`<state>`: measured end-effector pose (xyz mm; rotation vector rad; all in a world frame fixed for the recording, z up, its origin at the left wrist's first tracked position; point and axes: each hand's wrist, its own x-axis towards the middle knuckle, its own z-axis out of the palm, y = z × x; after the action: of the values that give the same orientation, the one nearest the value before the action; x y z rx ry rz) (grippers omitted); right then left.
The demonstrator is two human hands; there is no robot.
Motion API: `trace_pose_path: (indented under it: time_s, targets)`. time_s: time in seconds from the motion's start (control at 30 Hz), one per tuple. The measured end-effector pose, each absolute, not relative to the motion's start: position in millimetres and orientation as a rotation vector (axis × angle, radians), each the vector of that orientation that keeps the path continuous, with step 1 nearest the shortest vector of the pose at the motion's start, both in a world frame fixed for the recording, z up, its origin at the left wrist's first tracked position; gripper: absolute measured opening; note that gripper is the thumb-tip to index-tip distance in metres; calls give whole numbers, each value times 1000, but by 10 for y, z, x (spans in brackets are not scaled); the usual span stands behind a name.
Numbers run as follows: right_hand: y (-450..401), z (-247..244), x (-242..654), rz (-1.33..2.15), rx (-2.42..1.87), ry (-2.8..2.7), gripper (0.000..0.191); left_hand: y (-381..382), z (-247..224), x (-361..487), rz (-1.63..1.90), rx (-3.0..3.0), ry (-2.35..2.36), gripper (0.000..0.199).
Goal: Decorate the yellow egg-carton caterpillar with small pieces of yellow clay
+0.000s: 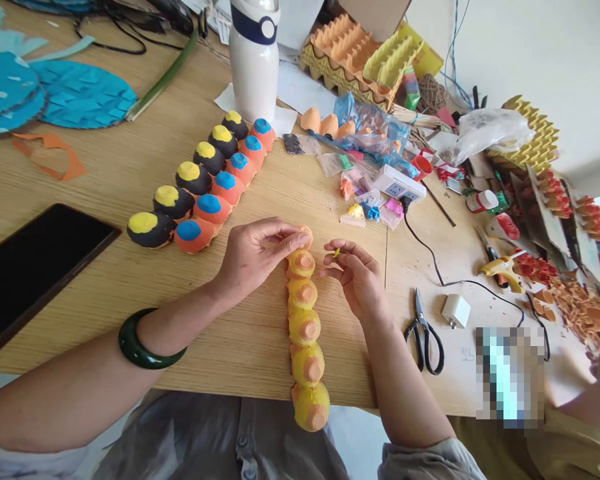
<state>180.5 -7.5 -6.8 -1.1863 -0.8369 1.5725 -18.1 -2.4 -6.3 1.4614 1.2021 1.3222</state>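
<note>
An egg-carton strip (304, 327) coated in yellow, with bare orange tips, runs lengthwise in front of me and its near end passes the table edge. My left hand (260, 257) pinches its far cup, which shows orange. Just right of that end, my right hand (355, 270) holds a small bit of yellow clay (337, 253) between its fingers, apart from the strip. Behind my left hand lie two finished-looking strips side by side: a black strip with yellow tops (195, 179) and an orange strip with blue tops (225, 189).
Scissors (421, 333) and a white plug adapter (456, 311) lie to the right. Small clay bags (363, 200), a power strip (399, 183) and its cable sit further back. A white bottle (254, 67) stands behind; a phone (40, 267) lies left. Another person's arm (593, 407) shows at right.
</note>
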Motion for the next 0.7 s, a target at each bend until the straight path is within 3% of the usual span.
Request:
trace_pose_path:
  time_s: [0.33, 0.57, 0.7]
  targets:
    - [-76, -93, 1793, 1550, -1304, -983, 25, 7, -94, -180, 1292, 1328, 1214, 31]
    - [-211, 2, 1722, 1325, -1168, -1348, 33, -53, -65, -161, 1291, 1615, 1148, 27]
    - [-276, -15, 1700, 1178, -1160, -1515, 22, -57, -76, -158, 1247, 1693, 1114, 29]
